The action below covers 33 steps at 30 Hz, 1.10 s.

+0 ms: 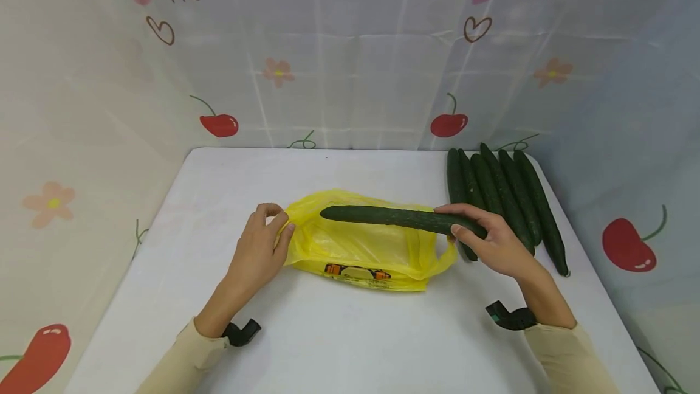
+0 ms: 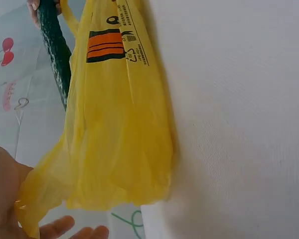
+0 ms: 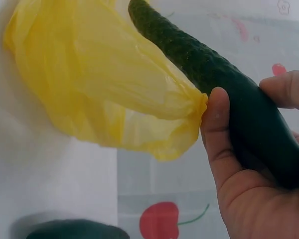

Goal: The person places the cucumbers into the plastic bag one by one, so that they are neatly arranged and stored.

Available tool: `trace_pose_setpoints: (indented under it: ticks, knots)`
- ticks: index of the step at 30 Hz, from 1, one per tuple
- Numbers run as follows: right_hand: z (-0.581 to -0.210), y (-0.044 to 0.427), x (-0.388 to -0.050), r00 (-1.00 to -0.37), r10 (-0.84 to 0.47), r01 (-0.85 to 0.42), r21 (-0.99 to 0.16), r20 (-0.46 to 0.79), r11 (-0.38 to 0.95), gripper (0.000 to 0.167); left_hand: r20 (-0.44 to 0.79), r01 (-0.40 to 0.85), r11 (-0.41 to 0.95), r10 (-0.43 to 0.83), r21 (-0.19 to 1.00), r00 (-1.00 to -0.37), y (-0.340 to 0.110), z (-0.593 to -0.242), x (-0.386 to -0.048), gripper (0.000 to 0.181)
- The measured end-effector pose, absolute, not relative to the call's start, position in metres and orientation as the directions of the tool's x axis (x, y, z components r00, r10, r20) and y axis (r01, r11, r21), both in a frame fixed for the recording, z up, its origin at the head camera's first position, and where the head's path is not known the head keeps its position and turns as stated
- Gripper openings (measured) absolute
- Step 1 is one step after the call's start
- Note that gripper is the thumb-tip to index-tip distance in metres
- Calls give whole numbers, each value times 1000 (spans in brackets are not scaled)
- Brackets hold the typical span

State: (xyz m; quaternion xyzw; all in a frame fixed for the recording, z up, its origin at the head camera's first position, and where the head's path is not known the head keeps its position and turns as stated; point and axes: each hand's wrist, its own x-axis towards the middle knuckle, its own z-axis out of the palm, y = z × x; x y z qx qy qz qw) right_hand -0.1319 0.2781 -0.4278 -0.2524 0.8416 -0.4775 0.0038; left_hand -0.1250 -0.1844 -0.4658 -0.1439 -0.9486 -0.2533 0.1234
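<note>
A yellow plastic bag (image 1: pixel 361 248) lies on the table with its opening spread upward. At its left end my left hand (image 1: pixel 262 242) pinches the bag's edge, and the left wrist view shows the film (image 2: pixel 35 199) gathered at the thumb. My right hand (image 1: pixel 492 239) grips one end of a dark green cucumber (image 1: pixel 394 216), thumb on one side and fingers on the other. The cucumber is held roughly level over the bag's mouth, its far end pointing left. In the right wrist view, a bag handle (image 3: pixel 189 109) touches the right thumb.
Several more cucumbers (image 1: pixel 508 193) lie side by side at the table's back right, just beyond my right hand. The white table (image 1: pixel 350 345) meets a printed curtain (image 1: pixel 350 78) at the back. Curtains also hang along both sides.
</note>
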Motion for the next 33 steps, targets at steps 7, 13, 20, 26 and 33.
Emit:
trace_pose_setpoints:
  ticks: [7,13,20,26,33]
  knots:
    - [-408,251,-143,-840,-498,-475,-736,216,482,40,188,254,719,173,647,-967,-187,-466,-128,41]
    - [-395,230,-154,-802,-555,-539,-664,219,517,38,179,241,683,162,689,-970,-187,-466,-129,39]
    - [-399,218,-162,-798,-572,-522,-695,192,495,35,167,234,677,164,698,-972,-188,-466,-128,35]
    - [-409,215,-167,-813,-569,-431,-782,122,449,35,159,229,647,165,727,-973,-188,-467,-128,29]
    - [-431,222,-173,-847,-531,-317,-813,11,489,41,140,212,641,163,738,-977,-189,-466,-129,31]
